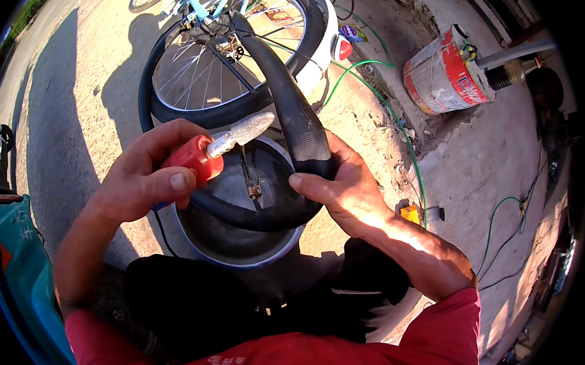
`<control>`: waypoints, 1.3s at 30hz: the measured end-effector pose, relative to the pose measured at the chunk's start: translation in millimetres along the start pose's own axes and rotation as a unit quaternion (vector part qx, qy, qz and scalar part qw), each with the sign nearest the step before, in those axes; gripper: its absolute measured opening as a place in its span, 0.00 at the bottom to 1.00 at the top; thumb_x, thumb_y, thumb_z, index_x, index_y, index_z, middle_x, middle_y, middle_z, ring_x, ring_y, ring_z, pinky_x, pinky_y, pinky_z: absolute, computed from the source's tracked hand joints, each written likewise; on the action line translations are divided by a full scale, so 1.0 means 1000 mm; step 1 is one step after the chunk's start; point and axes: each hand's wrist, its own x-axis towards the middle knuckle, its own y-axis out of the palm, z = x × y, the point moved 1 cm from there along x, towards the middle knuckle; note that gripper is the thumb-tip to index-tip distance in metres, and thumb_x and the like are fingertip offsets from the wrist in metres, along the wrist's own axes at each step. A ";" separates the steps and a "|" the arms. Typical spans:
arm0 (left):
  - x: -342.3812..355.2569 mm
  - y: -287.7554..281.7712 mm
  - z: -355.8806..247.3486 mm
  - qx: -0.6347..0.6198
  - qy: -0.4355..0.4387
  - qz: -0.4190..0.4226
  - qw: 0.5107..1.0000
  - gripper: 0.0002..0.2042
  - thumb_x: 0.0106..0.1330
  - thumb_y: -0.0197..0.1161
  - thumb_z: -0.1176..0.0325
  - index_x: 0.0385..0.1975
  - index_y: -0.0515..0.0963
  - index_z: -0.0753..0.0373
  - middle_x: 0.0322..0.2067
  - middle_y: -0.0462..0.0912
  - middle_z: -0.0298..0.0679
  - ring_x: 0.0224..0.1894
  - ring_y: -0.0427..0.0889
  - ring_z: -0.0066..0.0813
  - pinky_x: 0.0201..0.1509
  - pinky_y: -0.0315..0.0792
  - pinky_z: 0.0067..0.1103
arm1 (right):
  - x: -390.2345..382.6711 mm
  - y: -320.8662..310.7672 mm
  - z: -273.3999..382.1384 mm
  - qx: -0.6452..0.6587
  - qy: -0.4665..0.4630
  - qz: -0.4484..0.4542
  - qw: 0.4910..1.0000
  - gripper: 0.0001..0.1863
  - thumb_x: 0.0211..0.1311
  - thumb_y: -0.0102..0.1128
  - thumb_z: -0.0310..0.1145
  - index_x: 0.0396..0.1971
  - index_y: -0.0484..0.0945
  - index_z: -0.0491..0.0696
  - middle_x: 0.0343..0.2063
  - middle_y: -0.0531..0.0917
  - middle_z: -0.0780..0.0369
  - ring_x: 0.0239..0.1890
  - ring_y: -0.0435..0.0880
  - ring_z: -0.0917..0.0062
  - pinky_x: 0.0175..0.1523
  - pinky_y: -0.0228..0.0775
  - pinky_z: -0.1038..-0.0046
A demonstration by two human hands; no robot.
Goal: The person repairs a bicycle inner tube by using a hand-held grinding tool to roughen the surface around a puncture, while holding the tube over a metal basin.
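Note:
My left hand [153, 170] is closed round a red-handled tool [192, 158] with a metal shank and a rough, pale grey, blade-like head angled up to the right. My right hand [328, 184] grips a black inner tube [277, 87], thumb across it, at a bend below a dull, scuffed band. The tube runs up toward the bicycle and also loops down over a metal basin [237, 244]. Inside the loop a valve fitting [253, 187] hangs on a hose above the basin, between my hands.
A light blue bicycle [197, 2] with its spoked wheel lies beyond the basin. A red-and-white bucket [444, 72] stands back right, with green hoses [393, 115] along the ground and a small yellow object [410, 214] near my right arm. A teal panel [18, 255] is at left.

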 end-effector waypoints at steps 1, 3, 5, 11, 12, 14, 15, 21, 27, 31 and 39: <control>0.007 0.009 -0.004 0.079 0.055 -0.021 0.995 0.38 0.55 0.74 0.39 0.54 0.74 0.66 0.36 0.82 0.42 0.32 0.83 0.30 0.40 0.77 0.24 | 0.001 -0.001 0.000 -0.001 -0.001 0.001 1.000 0.29 0.59 0.68 0.24 0.61 0.73 0.43 0.43 0.82 0.66 0.45 0.79 0.83 0.55 0.73 0.77; 0.010 0.026 -0.015 0.219 0.119 -0.045 0.967 0.32 0.54 0.76 0.51 0.53 0.76 0.67 0.39 0.82 0.40 0.39 0.82 0.30 0.46 0.75 0.26 | 0.002 -0.003 0.000 -0.028 -0.007 0.013 1.000 0.29 0.60 0.67 0.23 0.62 0.72 0.43 0.45 0.83 0.65 0.46 0.79 0.82 0.56 0.73 0.76; 0.010 0.035 -0.009 0.290 0.182 -0.065 0.937 0.29 0.54 0.75 0.58 0.53 0.76 0.67 0.36 0.83 0.41 0.35 0.83 0.32 0.43 0.76 0.26 | 0.002 0.000 0.005 -0.033 -0.012 0.014 0.999 0.29 0.60 0.67 0.23 0.62 0.72 0.43 0.46 0.83 0.64 0.47 0.80 0.82 0.57 0.73 0.76; 0.000 0.046 -0.016 0.349 0.166 -0.106 0.916 0.27 0.54 0.76 0.58 0.51 0.77 0.67 0.35 0.85 0.42 0.36 0.86 0.34 0.43 0.77 0.26 | 0.005 -0.003 0.005 -0.048 -0.035 0.019 0.998 0.28 0.59 0.66 0.23 0.61 0.73 0.43 0.45 0.83 0.64 0.48 0.80 0.82 0.57 0.74 0.76; 0.000 0.046 -0.014 0.331 0.176 -0.119 0.919 0.28 0.54 0.76 0.58 0.51 0.77 0.68 0.36 0.85 0.42 0.37 0.86 0.34 0.44 0.77 0.26 | 0.004 -0.003 0.007 -0.053 -0.028 0.021 0.998 0.28 0.59 0.66 0.23 0.61 0.73 0.43 0.45 0.83 0.64 0.48 0.80 0.82 0.57 0.74 0.76; 0.001 0.047 -0.013 0.336 0.182 -0.121 0.916 0.28 0.53 0.77 0.59 0.51 0.77 0.68 0.36 0.85 0.43 0.37 0.86 0.34 0.44 0.77 0.27 | 0.004 -0.003 0.006 -0.056 -0.024 0.019 0.998 0.28 0.59 0.66 0.22 0.61 0.74 0.43 0.44 0.83 0.64 0.47 0.80 0.82 0.56 0.74 0.76; 0.002 0.047 -0.014 0.340 0.190 -0.123 0.913 0.29 0.53 0.78 0.59 0.52 0.77 0.68 0.36 0.85 0.43 0.37 0.86 0.34 0.44 0.78 0.27 | 0.004 -0.003 0.004 -0.062 -0.019 0.017 0.998 0.28 0.58 0.65 0.22 0.61 0.74 0.42 0.44 0.83 0.64 0.47 0.80 0.82 0.56 0.74 0.76; -0.002 0.052 -0.018 0.387 0.184 -0.147 0.891 0.31 0.50 0.80 0.63 0.53 0.77 0.68 0.39 0.84 0.45 0.38 0.87 0.41 0.44 0.78 0.29 | 0.003 0.003 0.006 -0.071 -0.040 0.000 0.997 0.26 0.59 0.65 0.23 0.60 0.74 0.43 0.42 0.84 0.64 0.44 0.80 0.82 0.55 0.74 0.76; -0.005 0.057 -0.015 0.446 0.226 -0.151 0.853 0.31 0.48 0.82 0.62 0.52 0.78 0.67 0.36 0.83 0.45 0.36 0.86 0.45 0.39 0.78 0.32 | 0.002 0.007 0.004 -0.102 -0.067 -0.008 0.993 0.25 0.58 0.65 0.23 0.58 0.75 0.42 0.40 0.84 0.62 0.43 0.81 0.82 0.51 0.75 0.74; -0.011 0.056 -0.018 0.479 0.215 -0.171 0.834 0.31 0.48 0.82 0.62 0.53 0.78 0.66 0.34 0.82 0.44 0.33 0.86 0.44 0.36 0.78 0.32 | 0.003 0.008 -0.001 -0.122 -0.083 -0.017 0.989 0.26 0.57 0.65 0.25 0.58 0.74 0.42 0.39 0.84 0.61 0.42 0.81 0.81 0.50 0.76 0.74; -0.011 0.054 -0.013 0.499 0.226 -0.191 0.814 0.32 0.48 0.81 0.59 0.52 0.79 0.67 0.33 0.81 0.43 0.31 0.85 0.44 0.34 0.78 0.33 | 0.002 0.011 -0.001 -0.151 -0.082 -0.022 0.985 0.22 0.57 0.65 0.26 0.53 0.76 0.42 0.36 0.83 0.60 0.38 0.81 0.79 0.46 0.76 0.73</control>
